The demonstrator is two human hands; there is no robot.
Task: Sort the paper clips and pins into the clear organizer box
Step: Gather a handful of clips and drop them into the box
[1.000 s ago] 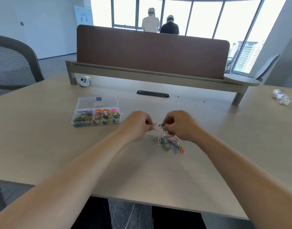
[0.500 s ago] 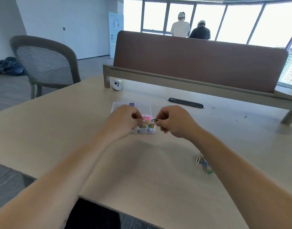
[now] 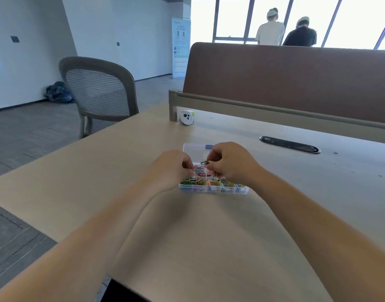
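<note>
Two-handed above the clear box [image 3: 211, 189], just right of the frame's middle, on the pale worktop [image 3: 209, 247]. Pinched a dark paper clip [image 3: 205, 162] in the right grip [image 3: 233, 165] with curled fingers, over the back row of compartments. Closed the left grip [image 3: 174, 168] on a small clip [image 3: 187, 167], orange by the look of it, though too tiny to be sure. Held the two grips near each other, apart, with the dark clip between them.

Noted heaps of coloured clips in the box: green and yellow in the front row at the left, pink further back. Could not tell pins from clips in the blur. Saw the clear lid [image 3: 194, 147] behind the grips, with a blue tab [image 3: 209, 146] on its far edge.

Noted a grey mesh-backed chair [image 3: 100, 90] at the left of the frame, a small white round gadget [image 3: 186, 117] at the foot of the brown divider [image 3: 296, 73], and a black oval cable slot [image 3: 289, 144] at the right. Spotted two people [image 3: 270, 29] with backs turned at the bright windows along the top, and a dark bundle [image 3: 58, 92] on the floor by the wall at the left.
</note>
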